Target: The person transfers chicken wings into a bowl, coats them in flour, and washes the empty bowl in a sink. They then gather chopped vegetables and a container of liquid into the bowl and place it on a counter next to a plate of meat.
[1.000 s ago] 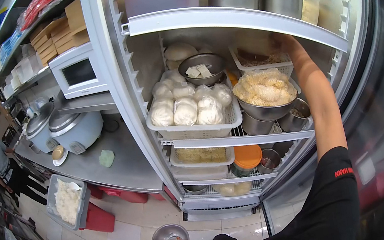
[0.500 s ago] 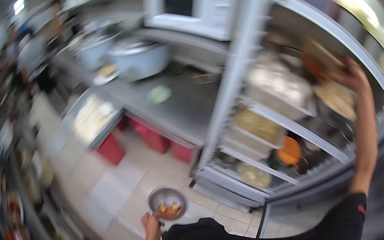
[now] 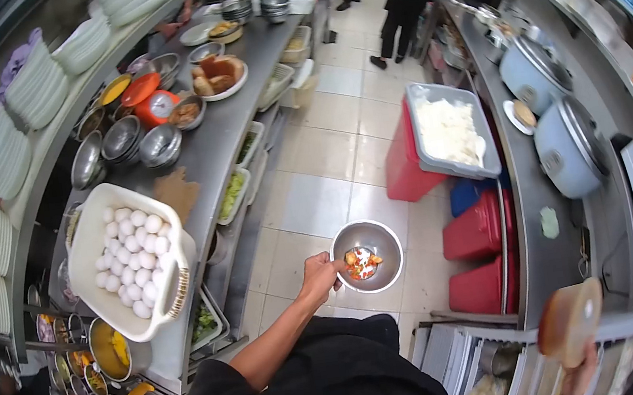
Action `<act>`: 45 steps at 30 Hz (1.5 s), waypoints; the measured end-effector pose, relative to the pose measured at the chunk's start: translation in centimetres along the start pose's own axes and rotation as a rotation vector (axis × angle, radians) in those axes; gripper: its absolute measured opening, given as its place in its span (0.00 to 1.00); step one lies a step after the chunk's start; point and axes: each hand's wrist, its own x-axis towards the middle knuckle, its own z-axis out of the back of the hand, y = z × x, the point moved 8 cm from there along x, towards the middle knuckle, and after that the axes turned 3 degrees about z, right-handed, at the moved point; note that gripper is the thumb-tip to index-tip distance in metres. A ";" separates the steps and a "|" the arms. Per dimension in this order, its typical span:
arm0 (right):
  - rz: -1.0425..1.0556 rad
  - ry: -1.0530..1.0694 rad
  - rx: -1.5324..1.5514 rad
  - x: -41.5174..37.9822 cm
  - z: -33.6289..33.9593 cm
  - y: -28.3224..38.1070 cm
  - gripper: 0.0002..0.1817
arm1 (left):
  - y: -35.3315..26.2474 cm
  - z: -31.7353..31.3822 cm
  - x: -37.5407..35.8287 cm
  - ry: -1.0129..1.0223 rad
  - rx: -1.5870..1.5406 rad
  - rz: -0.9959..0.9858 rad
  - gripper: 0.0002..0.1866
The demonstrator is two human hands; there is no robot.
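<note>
Steel bowl (image 3: 368, 255) of chopped food, rim pinched level by left hand (image 3: 319, 275) fingers; right hand (image 3: 576, 381) fingers grip brown tub (image 3: 569, 322).

1. Small round steel bowl (image 3: 368, 255) at left hand (image 3: 319, 274): brushed metal, dull sheen inside.
2. Brown round lidded container (image 3: 570, 322) above right hand (image 3: 577, 383): looks like plastic, smooth, semi-matt.
3. Long steel counter (image 3: 207, 152): metal, scuffed, satin.
4. White rectangular basket (image 3: 132, 258): plastic, matt.
5. Pale floor tiles (image 3: 332, 195): smooth, faint gloss.
6. Red bins (image 3: 485, 235): glossy plastic.
</note>
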 end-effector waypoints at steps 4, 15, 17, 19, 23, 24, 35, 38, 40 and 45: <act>-0.055 0.095 0.073 0.6 -14.4 -3.5 0.20 | -4.6 2.3 4.4 -0.073 -0.070 -0.058 0.04; 0.058 0.499 -0.055 18.4 -46.1 -6.6 0.13 | -16.2 9.7 11.7 -0.338 -0.154 -0.175 0.06; 0.147 0.605 -0.165 20.9 -54.4 -5.9 0.14 | -17.4 12.1 10.9 -0.476 -0.194 -0.232 0.07; 0.104 0.683 -0.103 22.5 -63.0 -6.1 0.14 | -18.2 13.7 10.1 -0.560 -0.223 -0.257 0.08; 0.208 0.912 -0.054 24.8 -80.6 -6.8 0.15 | -19.3 16.6 9.0 -0.780 -0.323 -0.310 0.08; 0.156 0.968 -0.062 23.2 -84.6 -5.1 0.17 | -19.3 17.2 9.0 -0.816 -0.357 -0.308 0.08; 0.127 1.252 -0.178 21.4 -115.8 -4.1 0.17 | -27.1 20.7 19.9 -0.895 -0.499 -0.365 0.05; 0.129 1.354 -0.268 22.4 -120.8 -5.1 0.16 | -30.2 20.3 23.1 -0.803 -0.514 -0.354 0.08; 0.124 1.421 -0.290 23.2 -124.2 -5.3 0.16 | -32.7 19.9 25.1 -0.811 -0.501 -0.412 0.08; 0.277 1.809 -0.543 24.8 -133.8 -8.0 0.14 | -36.9 18.9 31.0 -0.877 -0.614 -0.451 0.07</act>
